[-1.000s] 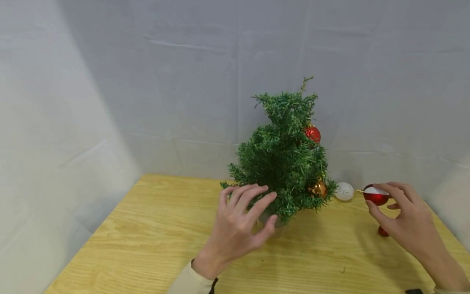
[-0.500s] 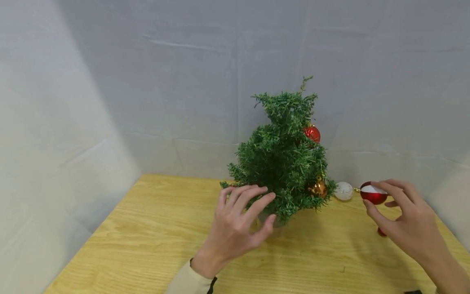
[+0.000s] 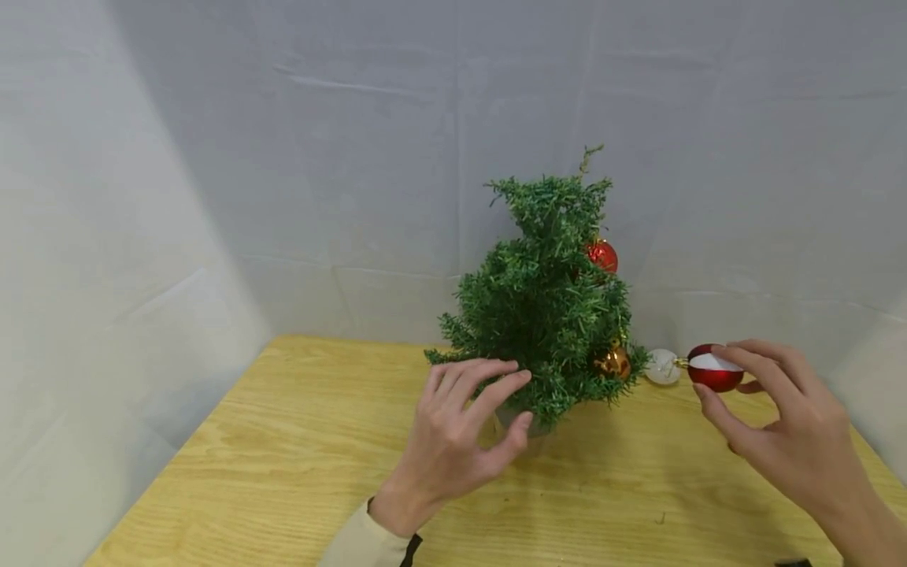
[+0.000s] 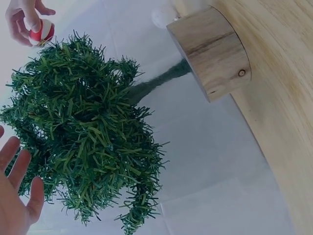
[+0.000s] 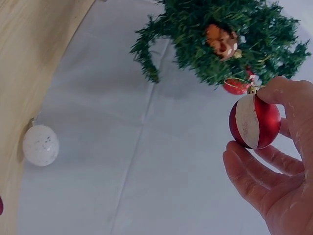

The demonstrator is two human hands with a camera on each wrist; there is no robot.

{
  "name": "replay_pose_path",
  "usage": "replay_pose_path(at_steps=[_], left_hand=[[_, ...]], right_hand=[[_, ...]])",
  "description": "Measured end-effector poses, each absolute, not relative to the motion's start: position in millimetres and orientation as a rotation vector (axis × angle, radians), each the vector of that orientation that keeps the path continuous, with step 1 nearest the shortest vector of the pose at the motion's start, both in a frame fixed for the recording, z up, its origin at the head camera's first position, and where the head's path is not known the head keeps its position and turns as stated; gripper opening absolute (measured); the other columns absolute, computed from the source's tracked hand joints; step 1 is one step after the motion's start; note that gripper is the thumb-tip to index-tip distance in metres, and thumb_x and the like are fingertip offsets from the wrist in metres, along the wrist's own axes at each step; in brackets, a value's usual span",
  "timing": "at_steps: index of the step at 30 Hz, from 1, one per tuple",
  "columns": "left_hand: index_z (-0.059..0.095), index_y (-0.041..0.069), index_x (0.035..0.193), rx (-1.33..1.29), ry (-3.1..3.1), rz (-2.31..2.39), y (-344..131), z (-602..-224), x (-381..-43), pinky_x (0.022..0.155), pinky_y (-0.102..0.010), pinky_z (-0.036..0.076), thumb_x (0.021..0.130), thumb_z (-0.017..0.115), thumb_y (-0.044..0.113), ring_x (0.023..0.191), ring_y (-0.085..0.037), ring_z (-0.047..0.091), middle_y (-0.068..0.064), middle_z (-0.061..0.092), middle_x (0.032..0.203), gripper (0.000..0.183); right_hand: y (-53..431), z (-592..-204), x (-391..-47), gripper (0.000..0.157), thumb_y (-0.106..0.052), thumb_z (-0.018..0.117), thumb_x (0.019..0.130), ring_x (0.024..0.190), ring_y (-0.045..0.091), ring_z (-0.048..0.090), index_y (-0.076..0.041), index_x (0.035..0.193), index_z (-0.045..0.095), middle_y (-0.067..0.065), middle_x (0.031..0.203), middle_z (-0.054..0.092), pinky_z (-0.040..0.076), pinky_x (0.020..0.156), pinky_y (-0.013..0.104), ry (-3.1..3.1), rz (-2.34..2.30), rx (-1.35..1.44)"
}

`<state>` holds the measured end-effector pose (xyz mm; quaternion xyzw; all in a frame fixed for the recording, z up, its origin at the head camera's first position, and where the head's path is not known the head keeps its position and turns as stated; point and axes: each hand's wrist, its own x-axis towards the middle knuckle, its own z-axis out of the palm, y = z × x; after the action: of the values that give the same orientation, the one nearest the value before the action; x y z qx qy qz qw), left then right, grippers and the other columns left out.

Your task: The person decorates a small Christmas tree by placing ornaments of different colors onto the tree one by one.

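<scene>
A small artificial Christmas tree (image 3: 546, 291) stands on a round wooden base (image 4: 217, 54) on the table. My right hand (image 3: 801, 429) pinches a red and white Christmas ball (image 3: 716, 381) between thumb and fingers, right of the tree. The ball's gold cap and loop point toward the tree. My left hand (image 3: 457, 437) is at the tree's lower front left, fingers spread and slightly bent, holding nothing; whether they touch the branches I cannot tell. A red ball (image 3: 603, 256) and a copper-coloured ball (image 3: 614, 363) hang on the tree's right side.
A white ball (image 5: 41, 145) lies on the wooden table (image 3: 298, 441) behind the held ball. A dark object (image 3: 794, 563) shows at the table's front right. Grey-white sheeting (image 3: 340, 173) hangs behind the table and along its sides.
My right hand has moved a little left with the red and white ball, closer to the tree. A small red ball on the table is now hidden behind that hand. My left hand stays nearly still.
</scene>
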<state>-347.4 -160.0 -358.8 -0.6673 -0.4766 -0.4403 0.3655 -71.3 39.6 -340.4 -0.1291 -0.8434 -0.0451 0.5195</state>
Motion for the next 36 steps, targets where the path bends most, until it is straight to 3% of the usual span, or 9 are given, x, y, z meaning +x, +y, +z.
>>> replay_pose_path(at_steps=[11,14,18,25,30,33,36], left_hand=[[0.072,0.011,0.120,-1.727,-1.199,-1.153,-159.0,-356.6,-345.0,0.086,-0.035,0.051,0.098,0.062,0.029,0.105,-0.020,0.067,-0.007,0.073,0.115,0.030],[0.072,0.012,0.119,-1.730,-1.195,-1.149,-158.5,-356.5,-344.1,0.086,-0.035,0.052,0.096,0.065,0.027,0.104,-0.019,0.067,-0.007,0.073,0.115,0.029],[0.073,0.012,0.118,-1.737,-1.202,-1.157,-158.7,-356.5,-342.1,0.086,-0.035,0.052,0.095,0.066,0.026,0.105,-0.019,0.067,-0.006,0.073,0.115,0.028],[0.073,0.013,0.118,-1.755,-1.182,-1.154,-158.5,-354.6,-338.8,0.088,-0.034,0.052,0.099,0.062,0.029,0.104,-0.018,0.067,-0.005,0.073,0.115,0.028],[0.074,0.012,0.115,-1.758,-1.124,-1.152,-156.2,-351.5,-335.8,0.088,-0.033,0.052,0.098,0.061,0.029,0.102,-0.018,0.068,-0.005,0.074,0.113,0.027],[0.074,0.013,0.114,-1.760,-1.107,-1.155,-154.9,-350.4,-333.1,0.088,-0.032,0.052,0.098,0.062,0.028,0.102,-0.018,0.069,-0.005,0.074,0.113,0.026],[0.075,0.013,0.113,-1.769,-1.102,-1.150,-153.7,-349.9,-330.1,0.088,-0.031,0.052,0.097,0.063,0.028,0.102,-0.017,0.069,-0.005,0.075,0.112,0.024]], right_hand=[[15.9,-326.1,-82.0,0.067,-0.056,0.057,0.098,0.099,-0.020,0.048,0.009,0.104,0.073,0.027,0.105,0.067,0.042,0.080,-0.003,-1.953,-0.089,-0.182],[8.5,-323.8,-84.0,0.066,-0.056,0.057,0.098,0.099,-0.017,0.049,0.009,0.103,0.073,0.027,0.105,0.067,0.041,0.065,-0.001,-1.958,-0.072,-0.160],[0.5,-322.4,-86.2,0.065,-0.055,0.058,0.098,0.099,-0.014,0.048,0.008,0.104,0.073,0.026,0.106,0.066,0.031,0.049,0.008,-1.966,-0.036,-0.144],[-10.0,-322.4,-91.5,0.064,-0.056,0.058,0.098,0.100,-0.012,0.049,0.006,0.105,0.074,0.024,0.106,0.067,0.030,0.048,0.010,-1.970,-0.035,-0.120],[-18.3,-320.8,-98.5,0.061,-0.053,0.060,0.098,0.096,-0.008,0.050,0.006,0.104,0.074,0.026,0.105,0.068,0.030,0.054,0.008,-1.953,-0.017,-0.061],[-23.0,-318.9,-103.9,0.058,-0.049,0.062,0.098,0.103,-0.005,0.055,0.008,0.102,0.074,0.027,0.102,0.068,0.039,0.069,0.000,-1.916,0.013,0.001],[-27.3,-317.7,-107.9,0.055,-0.046,0.064,0.098,0.112,-0.001,0.060,0.009,0.101,0.074,0.029,0.100,0.067,0.045,0.087,0.001,-1.886,0.048,0.054]])
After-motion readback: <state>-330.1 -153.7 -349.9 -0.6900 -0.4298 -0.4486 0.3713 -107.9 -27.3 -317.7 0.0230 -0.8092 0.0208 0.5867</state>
